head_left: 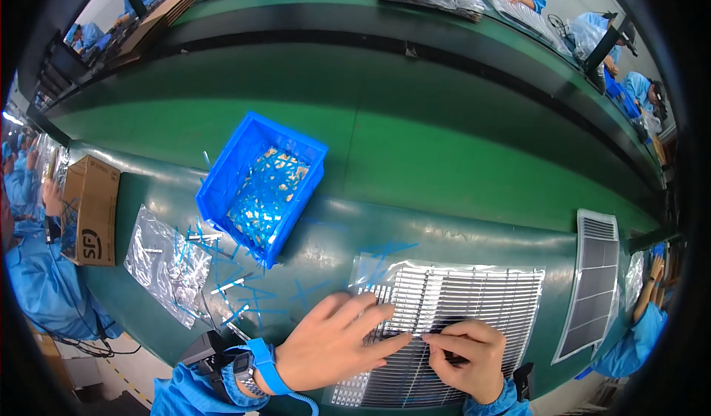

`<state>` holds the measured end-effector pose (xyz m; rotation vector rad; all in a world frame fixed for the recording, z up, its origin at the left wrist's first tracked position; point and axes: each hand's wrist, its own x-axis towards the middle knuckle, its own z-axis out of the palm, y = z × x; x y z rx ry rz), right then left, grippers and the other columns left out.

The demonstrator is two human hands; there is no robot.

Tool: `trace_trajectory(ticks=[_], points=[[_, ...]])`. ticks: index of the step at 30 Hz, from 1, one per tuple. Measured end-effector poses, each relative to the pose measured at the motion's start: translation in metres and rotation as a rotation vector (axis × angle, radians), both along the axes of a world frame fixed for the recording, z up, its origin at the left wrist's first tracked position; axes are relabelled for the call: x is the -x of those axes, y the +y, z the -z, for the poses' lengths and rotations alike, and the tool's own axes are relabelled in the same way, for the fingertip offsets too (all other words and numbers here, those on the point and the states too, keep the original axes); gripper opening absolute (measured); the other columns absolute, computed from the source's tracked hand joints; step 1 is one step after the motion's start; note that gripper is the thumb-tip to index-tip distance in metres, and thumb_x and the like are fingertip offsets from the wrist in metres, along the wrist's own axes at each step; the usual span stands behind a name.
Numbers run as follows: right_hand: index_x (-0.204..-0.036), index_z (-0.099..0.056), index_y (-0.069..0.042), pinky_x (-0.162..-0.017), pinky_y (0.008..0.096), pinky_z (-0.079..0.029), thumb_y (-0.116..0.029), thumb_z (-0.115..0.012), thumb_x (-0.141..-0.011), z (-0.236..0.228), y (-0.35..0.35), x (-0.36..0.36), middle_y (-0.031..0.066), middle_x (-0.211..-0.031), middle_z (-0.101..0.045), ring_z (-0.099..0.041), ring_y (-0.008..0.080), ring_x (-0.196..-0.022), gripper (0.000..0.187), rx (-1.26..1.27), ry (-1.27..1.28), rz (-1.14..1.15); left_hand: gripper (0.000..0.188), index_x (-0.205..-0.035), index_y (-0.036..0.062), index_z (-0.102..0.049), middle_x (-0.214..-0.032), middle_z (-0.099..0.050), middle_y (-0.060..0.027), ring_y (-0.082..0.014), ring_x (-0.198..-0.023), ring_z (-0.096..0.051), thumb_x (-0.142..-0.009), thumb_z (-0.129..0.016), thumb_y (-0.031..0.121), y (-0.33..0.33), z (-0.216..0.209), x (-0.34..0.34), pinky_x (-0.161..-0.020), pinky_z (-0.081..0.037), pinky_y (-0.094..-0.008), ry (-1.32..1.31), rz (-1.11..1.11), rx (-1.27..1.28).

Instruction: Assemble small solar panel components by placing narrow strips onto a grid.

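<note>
While left hand [329, 345] lies spread over striped panel [492, 301] | right hand [470, 357] curled, cannot tell whether holding anything

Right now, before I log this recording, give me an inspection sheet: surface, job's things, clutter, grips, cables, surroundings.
Surface: green tabletop, glossy.
Job's things: slatted sheet in light and dark rows; clear film shows past its upper left corner.
Clutter: loose blue strips; crumpled clear bag; blue bin holding blue and pale pieces.
Grips: left grip spread over the sheet; right grip curled at it, anything pinched unclear.
Cables: blue cord at the left wrist; black cables lower left.
Surroundings: cardboard box left, framed panel right, co-workers in blue beyond.
</note>
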<state>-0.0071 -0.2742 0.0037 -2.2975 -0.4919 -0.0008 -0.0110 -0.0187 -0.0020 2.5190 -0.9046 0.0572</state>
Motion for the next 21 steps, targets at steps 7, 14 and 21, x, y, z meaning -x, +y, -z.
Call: trace_trajectory(ticks=[7, 14, 21], points=[[-0.096, -0.085, -0.015, -0.051, 0.0268, -0.049, -0.002, -0.081, -0.069, 0.005, 0.001, 0.000, 0.0021, -0.079, -0.067, -0.062, 0.0130, -0.061, 0.030, 0.027, -0.013, 0.020, 0.053, -0.133, 0.0376, -0.068, -0.127, -0.054, 0.0017, -0.0211, -0.121, -0.051, -0.081, -0.078, 0.044, 0.002, 0.001, -0.006, -0.096, -0.041, -0.0375, 0.018, 0.020, -0.006], [-0.101, -0.077, -0.002, -0.058, 0.0317, -0.051, 0.001, -0.077, -0.084, -0.016, 0.002, 0.001, 0.0110, -0.088, -0.070, -0.063, 0.0187, -0.066, 0.016, -0.077, -0.031, -0.066, 0.055, -0.134, 0.0280, -0.067, -0.133, -0.056, -0.0076, -0.0279, -0.127, -0.052, -0.082, -0.078, 0.041, 0.001, 0.011, 0.001, -0.099, -0.044, -0.0410, -0.038, 0.042, 0.057], [-0.098, -0.077, -0.002, -0.052, 0.0260, -0.042, 0.000, -0.075, -0.085, -0.001, -0.005, 0.001, 0.0066, -0.077, -0.066, -0.052, 0.0116, -0.055, 0.013, -0.229, 0.088, -0.013, 0.038, -0.125, 0.0251, -0.074, -0.120, -0.063, -0.0049, -0.0249, -0.113, -0.061, -0.087, -0.076, 0.031, 0.012, -0.015, 0.009, -0.087, -0.053, -0.0405, -0.172, -0.037, 0.052]])
